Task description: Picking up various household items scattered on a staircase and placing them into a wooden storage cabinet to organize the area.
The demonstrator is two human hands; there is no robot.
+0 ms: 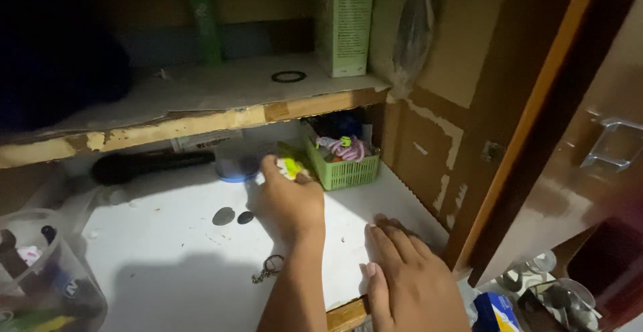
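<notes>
My left hand (pixel 288 205) reaches into a cupboard over the white lower shelf (pixel 167 251). Its fingers are closed on a small yellow and white packet (pixel 292 166), just left of a green plastic basket (pixel 345 173). The basket holds pink and purple hair ties and other small bits. My right hand (pixel 402 275) lies flat on the shelf's front right edge, fingers together and holding nothing. Two dark coins (pixel 232 217) lie left of my left hand, and a small key ring with a chain (pixel 268 268) sits by my left wrist.
A black cylindrical object (pixel 147 166) and a clear tub with a blue lid (pixel 236 164) lie at the back. A clear container of pens (pixel 40 278) stands at the left. The upper shelf (pixel 201 114) carries a green box (pixel 345 24) and a black ring (pixel 289 76). The wooden cupboard door (pixel 569 171) hangs open on the right.
</notes>
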